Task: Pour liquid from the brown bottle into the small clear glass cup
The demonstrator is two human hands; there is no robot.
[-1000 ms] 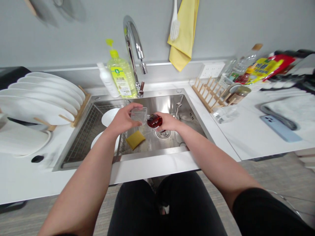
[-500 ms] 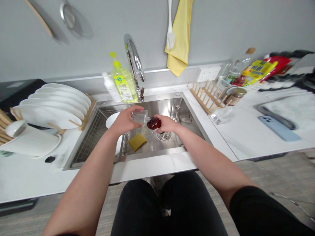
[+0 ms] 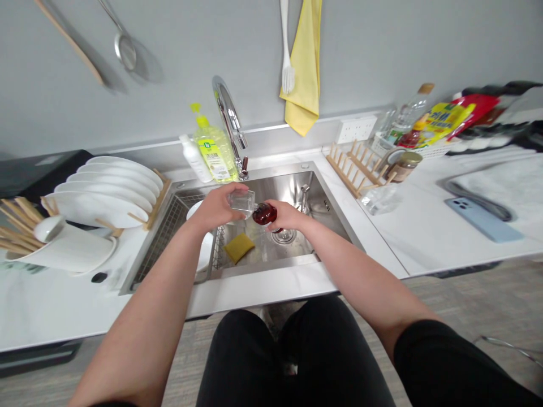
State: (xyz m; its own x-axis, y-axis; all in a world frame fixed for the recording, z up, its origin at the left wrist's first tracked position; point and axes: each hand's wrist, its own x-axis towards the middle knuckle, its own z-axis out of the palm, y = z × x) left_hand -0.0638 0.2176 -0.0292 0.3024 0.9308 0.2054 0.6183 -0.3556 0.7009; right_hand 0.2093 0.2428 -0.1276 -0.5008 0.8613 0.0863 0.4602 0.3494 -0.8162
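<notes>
Over the sink [image 3: 292, 263], my left hand [image 3: 216, 208] is closed around a small clear, square-sided container [image 3: 242, 200] that looks like a bottle lying on its side. My right hand [image 3: 286, 216] grips a rounded, glossy dark red vessel [image 3: 265, 213], its kind unclear. The narrow end of the clear container meets or nearly meets the red vessel; whether they touch I cannot tell. Below them, a yellow sponge [image 3: 239, 247] lies on the sink floor, left of the drain [image 3: 283, 236].
A wire basket [image 3: 159, 232] with white dishes fills the sink's left side. Behind stand the faucet [image 3: 229, 113] and a dish soap bottle [image 3: 214, 151]. Racked plates [image 3: 97, 206] are at left; a wooden rack [image 3: 352, 169], jar [image 3: 405, 165] and blue phone [image 3: 483, 219] at right.
The camera view has shifted slightly, so the background sits a little differently. Both hands keep their holds, and the clear container and red vessel stay close together.
</notes>
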